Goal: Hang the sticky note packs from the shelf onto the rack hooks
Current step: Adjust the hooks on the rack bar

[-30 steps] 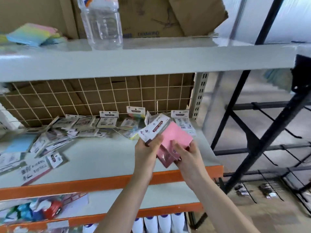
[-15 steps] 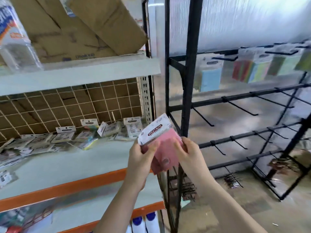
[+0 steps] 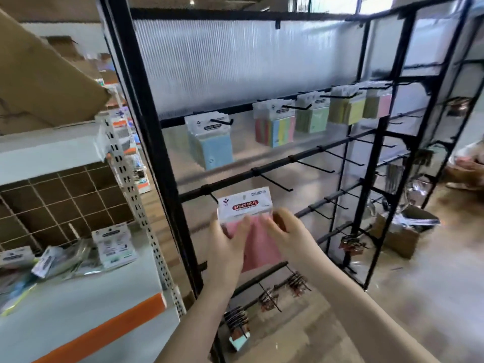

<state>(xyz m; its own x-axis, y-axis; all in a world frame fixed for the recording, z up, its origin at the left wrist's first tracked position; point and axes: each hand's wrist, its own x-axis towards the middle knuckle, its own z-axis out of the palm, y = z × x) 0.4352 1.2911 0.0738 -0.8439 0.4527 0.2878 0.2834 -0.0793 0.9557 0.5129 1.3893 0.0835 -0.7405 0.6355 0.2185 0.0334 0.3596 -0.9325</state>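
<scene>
A pink sticky note pack (image 3: 255, 241) with a white "STICKY NOTE" header card is held up in front of the black rack (image 3: 146, 121). My left hand (image 3: 230, 244) grips its left side and my right hand (image 3: 285, 231) grips its right side. The header sits just below a bare hook (image 3: 212, 197) on the rack's second bar. On the bar above hang a blue pack (image 3: 212, 142) and several coloured packs (image 3: 309, 119). More packs (image 3: 112, 242) lie on the grey shelf (image 3: 78, 297) at the left.
Bare hooks (image 3: 275, 183) stick out along the second and third bars. Small dark items (image 3: 267, 297) hang on the lowest bar. A cardboard box (image 3: 398, 237) stands on the floor at the right. Another person's hand (image 3: 466, 166) shows at the right edge.
I have turned right from the shelf to face the rack. Both hands have carried the pink pack up to the second bar's leftmost hook.
</scene>
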